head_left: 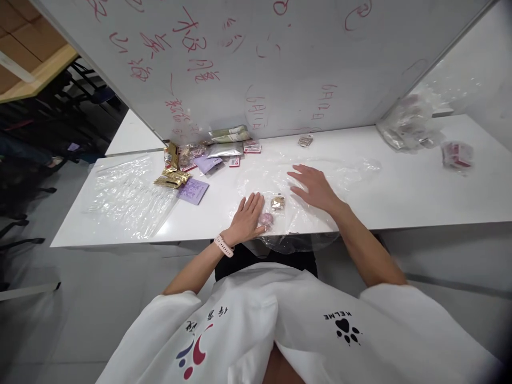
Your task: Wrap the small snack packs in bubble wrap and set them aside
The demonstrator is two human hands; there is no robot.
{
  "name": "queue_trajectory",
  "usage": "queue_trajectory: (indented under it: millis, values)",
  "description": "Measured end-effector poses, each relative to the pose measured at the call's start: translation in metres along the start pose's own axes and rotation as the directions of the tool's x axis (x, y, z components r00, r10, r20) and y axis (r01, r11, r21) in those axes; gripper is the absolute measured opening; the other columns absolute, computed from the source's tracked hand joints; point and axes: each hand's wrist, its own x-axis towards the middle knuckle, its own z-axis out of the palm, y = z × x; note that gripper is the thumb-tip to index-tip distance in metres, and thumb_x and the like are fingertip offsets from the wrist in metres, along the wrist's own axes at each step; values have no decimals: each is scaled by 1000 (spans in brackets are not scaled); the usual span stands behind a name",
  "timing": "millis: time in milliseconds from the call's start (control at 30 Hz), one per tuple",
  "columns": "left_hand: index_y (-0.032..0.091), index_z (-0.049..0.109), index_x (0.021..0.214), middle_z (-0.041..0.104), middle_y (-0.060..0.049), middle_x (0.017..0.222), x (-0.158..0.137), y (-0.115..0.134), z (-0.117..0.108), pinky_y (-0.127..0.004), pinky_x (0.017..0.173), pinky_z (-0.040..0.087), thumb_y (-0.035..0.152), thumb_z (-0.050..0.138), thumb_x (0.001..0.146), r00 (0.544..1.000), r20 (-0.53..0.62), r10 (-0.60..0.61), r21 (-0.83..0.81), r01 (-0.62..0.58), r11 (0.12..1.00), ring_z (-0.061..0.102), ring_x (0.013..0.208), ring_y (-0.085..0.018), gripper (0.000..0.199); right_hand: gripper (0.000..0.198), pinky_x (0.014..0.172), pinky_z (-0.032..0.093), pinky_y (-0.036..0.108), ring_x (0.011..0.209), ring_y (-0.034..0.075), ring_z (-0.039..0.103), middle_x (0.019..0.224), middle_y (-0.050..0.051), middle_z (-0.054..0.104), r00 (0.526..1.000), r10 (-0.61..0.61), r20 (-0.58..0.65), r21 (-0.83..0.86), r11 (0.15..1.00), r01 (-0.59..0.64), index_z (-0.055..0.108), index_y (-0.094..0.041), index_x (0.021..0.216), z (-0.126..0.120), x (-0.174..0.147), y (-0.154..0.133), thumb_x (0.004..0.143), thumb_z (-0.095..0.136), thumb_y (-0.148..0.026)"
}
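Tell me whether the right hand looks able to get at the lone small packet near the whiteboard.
Probably yes: the right hand is open over the clear plastic, and the small packet lies beyond it toward the whiteboard, with nothing standing in between.

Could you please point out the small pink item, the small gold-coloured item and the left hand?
Small pink item (pixel 266 219): head view, middle of its visible surface.
Small gold-coloured item (pixel 277 203): head view, middle of its surface.
Left hand (pixel 246 217): head view, back of the hand.
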Motion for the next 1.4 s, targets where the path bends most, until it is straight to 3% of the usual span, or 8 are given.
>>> queue_trajectory:
  millis: [67,133,267,467,667,1000,1167,1400]
  values:
    - [13,4,160,14,-22,165,-15,0,-4,-57,122,15,61,49,93,998,-35,-51,-36,49,998,8,155,-36,94,40,98,48,41,110,25,63,115,9,71,933,220,-283,110,974,-196,70,-23,111,-10,-49,-20,98,46,-51]
    - [17,10,160,15,-21,165,-23,5,-10,-60,121,18,61,56,89,993,-87,-83,-63,78,995,10,154,-38,95,42,81,52,36,81,21,65,83,6,70,703,527,-478,236,848,-475,67,-20,83,-4,-102,-39,96,48,-55]
    - [28,33,152,39,-13,157,-16,18,-16,-57,118,29,41,58,95,990,-136,35,-110,-51,993,29,150,-33,63,48,68,53,34,72,20,63,73,4,65,303,895,-326,588,443,-676,59,-22,80,42,-180,-66,88,51,-68]
    - [30,23,157,22,-10,166,18,34,0,-58,121,23,29,33,104,991,-117,65,-149,-82,985,13,155,-30,54,43,83,56,38,90,22,68,88,7,72,570,789,228,788,195,-585,67,-23,86,57,-175,-74,81,65,-66]
    - [30,29,155,18,-12,167,41,48,13,-68,120,12,41,41,101,991,-127,-47,-126,31,992,6,155,-37,57,50,42,39,24,39,7,38,48,-8,44,434,890,138,846,122,-518,55,-20,65,-3,-145,-46,60,83,-61]
    - [24,40,141,49,-16,144,-15,45,-14,-53,111,39,46,60,93,932,-300,-203,-293,112,950,42,138,-33,56,35,89,49,45,86,23,61,101,11,67,525,595,-609,115,721,-683,67,-19,110,-27,-158,-52,89,59,-46]
    - [21,50,122,58,-14,126,3,62,-1,-50,101,43,40,66,88,913,-326,-245,-306,143,941,51,124,-33,42,28,82,53,38,89,22,64,109,8,67,911,391,-134,214,909,-358,66,-23,110,4,-70,-75,96,49,-41]
    - [20,53,119,58,-12,128,3,49,13,-42,100,44,13,52,90,903,-376,-206,-361,62,931,53,120,-25,29,36,77,49,38,97,28,60,109,11,63,942,299,153,23,952,-306,63,-23,123,41,0,-74,90,55,-34]
